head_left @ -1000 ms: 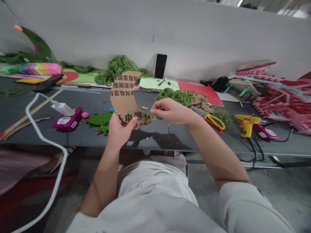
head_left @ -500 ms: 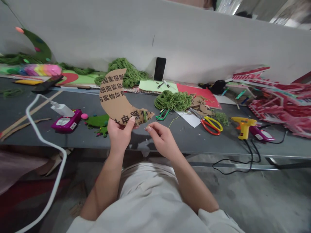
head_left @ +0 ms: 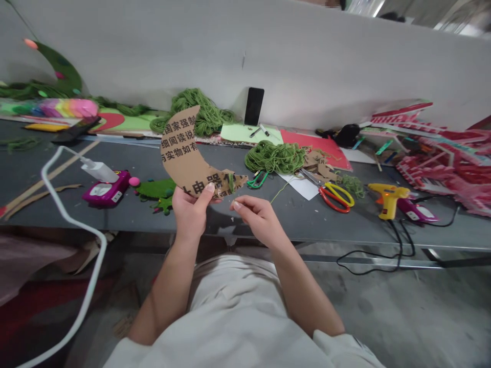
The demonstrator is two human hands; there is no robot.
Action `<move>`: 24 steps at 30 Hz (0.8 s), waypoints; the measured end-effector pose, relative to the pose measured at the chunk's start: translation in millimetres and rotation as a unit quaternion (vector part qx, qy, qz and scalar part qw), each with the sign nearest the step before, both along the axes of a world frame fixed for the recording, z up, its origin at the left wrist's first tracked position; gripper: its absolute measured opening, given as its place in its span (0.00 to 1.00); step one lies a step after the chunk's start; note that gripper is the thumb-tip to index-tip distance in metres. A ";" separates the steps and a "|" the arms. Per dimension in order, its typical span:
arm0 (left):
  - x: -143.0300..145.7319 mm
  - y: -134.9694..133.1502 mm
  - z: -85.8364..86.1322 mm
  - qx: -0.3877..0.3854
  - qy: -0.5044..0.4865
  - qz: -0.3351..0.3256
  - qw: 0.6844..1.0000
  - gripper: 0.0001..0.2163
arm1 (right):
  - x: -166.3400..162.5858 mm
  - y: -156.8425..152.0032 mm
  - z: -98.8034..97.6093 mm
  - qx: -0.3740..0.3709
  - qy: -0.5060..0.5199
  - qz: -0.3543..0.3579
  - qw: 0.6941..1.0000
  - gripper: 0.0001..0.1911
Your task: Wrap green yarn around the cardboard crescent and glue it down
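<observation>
My left hand grips a crescent of brown cardboard printed with black characters, thumb on its front face. Near the crescent's right tip, a few turns of green yarn are wrapped around it. My right hand is closed in a pinch just below that tip. From a loose green yarn bundle behind, a thin strand runs down to the right hand, whose fingers partly hide it. Small green-handled snips lie between the crescent and the bundle.
Scissors with red and yellow handles and a yellow glue gun lie to the right. On the left are a purple power socket, its white cable and a green felt piece. A phone leans against the wall.
The view has shifted slightly. Both hands keep almost the same pose, with the cardboard crescent still in the left and the right hand pinched near its tip.
</observation>
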State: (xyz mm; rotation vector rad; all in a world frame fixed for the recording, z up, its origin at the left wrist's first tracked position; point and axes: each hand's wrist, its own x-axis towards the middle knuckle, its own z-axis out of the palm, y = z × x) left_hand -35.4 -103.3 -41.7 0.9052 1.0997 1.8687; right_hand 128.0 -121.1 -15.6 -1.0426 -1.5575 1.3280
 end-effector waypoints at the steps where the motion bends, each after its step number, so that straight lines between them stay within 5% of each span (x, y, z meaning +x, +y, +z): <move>1: 0.4 -0.4 0.5 0.000 -0.005 0.001 1.000 0.22 | 1.5 0.5 -0.2 0.000 -0.003 0.004 1.000 0.19; 24: -3.1 -4.1 10.5 0.001 -0.065 -0.168 0.984 0.20 | 29.8 3.5 3.4 -0.057 0.008 0.113 0.992 0.19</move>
